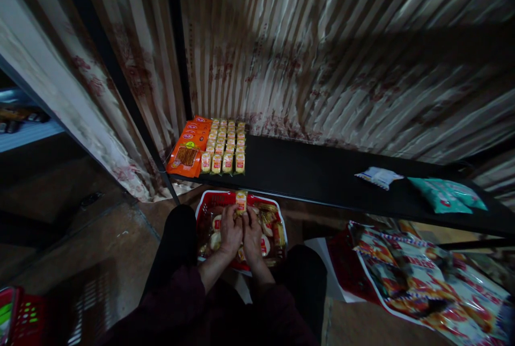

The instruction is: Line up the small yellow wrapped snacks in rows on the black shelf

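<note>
Both my hands are down in a red basket (203, 201) of small snack packets in front of my knees. My left hand (230, 230) and my right hand (252, 233) are side by side, fingers curled together round a small yellow-and-red packet (241, 200) that sticks up above them. On the low black shelf (314, 171) beyond the basket, rows of the same small yellow packets (225, 147) stand next to a stack of orange packets (189, 147).
A white packet (378, 176) and teal packets (446, 194) lie further right on the shelf. Large printed plastic bags (422, 276) lie on the floor at the right. Another red basket (24, 316) sits at the bottom left. Striped curtain hangs behind the shelf.
</note>
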The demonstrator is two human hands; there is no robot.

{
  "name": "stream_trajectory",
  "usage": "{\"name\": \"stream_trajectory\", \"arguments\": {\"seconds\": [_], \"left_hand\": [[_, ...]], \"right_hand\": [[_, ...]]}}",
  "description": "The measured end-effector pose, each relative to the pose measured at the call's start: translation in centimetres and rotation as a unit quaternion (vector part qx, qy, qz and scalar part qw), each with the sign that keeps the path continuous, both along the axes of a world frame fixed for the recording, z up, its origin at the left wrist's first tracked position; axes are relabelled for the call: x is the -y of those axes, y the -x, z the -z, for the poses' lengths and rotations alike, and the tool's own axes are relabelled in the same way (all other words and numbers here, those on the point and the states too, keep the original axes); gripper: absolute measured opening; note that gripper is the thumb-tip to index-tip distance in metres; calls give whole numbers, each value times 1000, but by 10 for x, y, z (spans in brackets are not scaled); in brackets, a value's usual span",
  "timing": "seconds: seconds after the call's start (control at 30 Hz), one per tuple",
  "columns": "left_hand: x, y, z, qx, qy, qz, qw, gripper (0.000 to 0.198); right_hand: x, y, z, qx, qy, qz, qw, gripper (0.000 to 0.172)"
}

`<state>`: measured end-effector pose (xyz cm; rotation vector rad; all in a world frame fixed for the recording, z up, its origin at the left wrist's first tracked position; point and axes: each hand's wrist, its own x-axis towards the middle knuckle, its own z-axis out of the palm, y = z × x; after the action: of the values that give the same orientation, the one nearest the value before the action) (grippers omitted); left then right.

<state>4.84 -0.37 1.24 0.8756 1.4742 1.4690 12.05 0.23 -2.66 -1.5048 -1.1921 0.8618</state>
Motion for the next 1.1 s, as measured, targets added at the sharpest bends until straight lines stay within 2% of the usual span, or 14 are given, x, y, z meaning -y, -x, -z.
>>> {"name": "stream_trajectory", "arguments": {"seconds": [0.3,0.47,0.63,0.77,0.87,1.0,1.1], "left_hand": [[-14,6,0,-189,-46,53,979,40],[-32,9,3,-237,-96,67,965,41],[-51,9,-3,-252,-127,58,958,41],[-67,9,-10,-263,-128,56,955,40],[-76,9,-12,-268,-124,60,954,39],[-85,9,-10,-287,-111,58,950,40],[-91,10,-5,-306,-100,62,945,40]], "right_hand": [[-26,5,-12,31,-33,17,999,52],[-43,5,-26,47,-28,1,999,53],[-65,6,-36,90,-44,7,995,49],[-87,1,-33,163,-68,16,984,47],[-103,-4,-28,182,-94,9,979,42],[-114,-5,-20,195,-113,-1,974,32],[-117,-1,-14,207,-113,6,972,34]]}}
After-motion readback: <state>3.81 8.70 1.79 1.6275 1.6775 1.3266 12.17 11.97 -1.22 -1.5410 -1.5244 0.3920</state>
